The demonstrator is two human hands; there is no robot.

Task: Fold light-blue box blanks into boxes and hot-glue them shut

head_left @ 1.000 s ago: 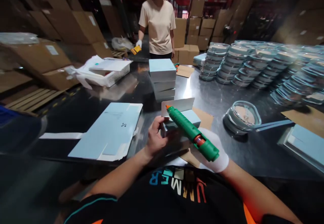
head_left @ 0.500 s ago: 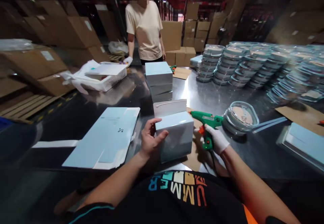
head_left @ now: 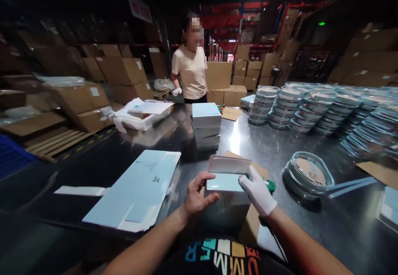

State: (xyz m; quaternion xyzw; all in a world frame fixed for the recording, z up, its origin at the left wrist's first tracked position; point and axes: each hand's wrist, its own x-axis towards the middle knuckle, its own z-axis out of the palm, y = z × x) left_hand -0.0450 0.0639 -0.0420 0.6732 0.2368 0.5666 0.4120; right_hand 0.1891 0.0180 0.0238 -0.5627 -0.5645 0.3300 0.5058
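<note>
Your bare left hand [head_left: 196, 195] clasps the near left side of the pale blue box [head_left: 226, 182], fingers curled round its edge so it stays square on the metal table [head_left: 273, 142]. Your gloved right hand [head_left: 257, 192] presses flat on the right of the box top, by the raised white flap [head_left: 229, 164] — a hold that looks meant to steady the carton while the flap stands open. The box sits on a brown cardboard sheet [head_left: 253, 219] right in front of you. The green glue gun [head_left: 270, 185] lies just behind your right hand, mostly hidden. To the left lie flat blue carton blanks [head_left: 139, 188]; beyond, a stack of finished boxes [head_left: 206, 126]; to the right, a glass dish [head_left: 308, 174] — and rows of stacked dishes [head_left: 311, 105] further back. Another person [head_left: 191, 70] stands at the far end.
</note>
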